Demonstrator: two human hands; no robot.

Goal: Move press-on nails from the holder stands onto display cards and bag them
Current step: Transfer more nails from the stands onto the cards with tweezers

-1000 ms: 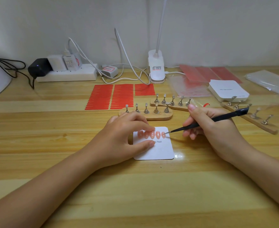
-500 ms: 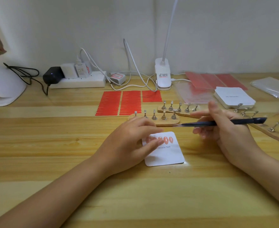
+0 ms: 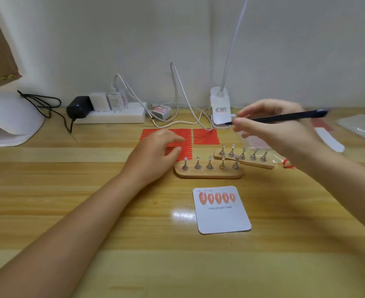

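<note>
A: What lies nearest on the counter (image 3: 112, 265)?
B: A white display card (image 3: 223, 216), lower centre, with five orange press-on nails (image 3: 217, 197) in a row along its top.
A: And beyond it?
B: Two wooden holder stands (image 3: 208, 172), pegs bare. The left hand (image 3: 155, 153), fingers loosely curled and holding nothing, rests over red adhesive strips (image 3: 205, 136) mid-frame.
A: The right hand (image 3: 274, 130)?
B: Raised, upper right, pinching a dark tool (image 3: 284, 117).

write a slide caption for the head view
Five orange press-on nails sit on the display card; left hand rests on red adhesive strips, right hand holds black tweezers.
</note>
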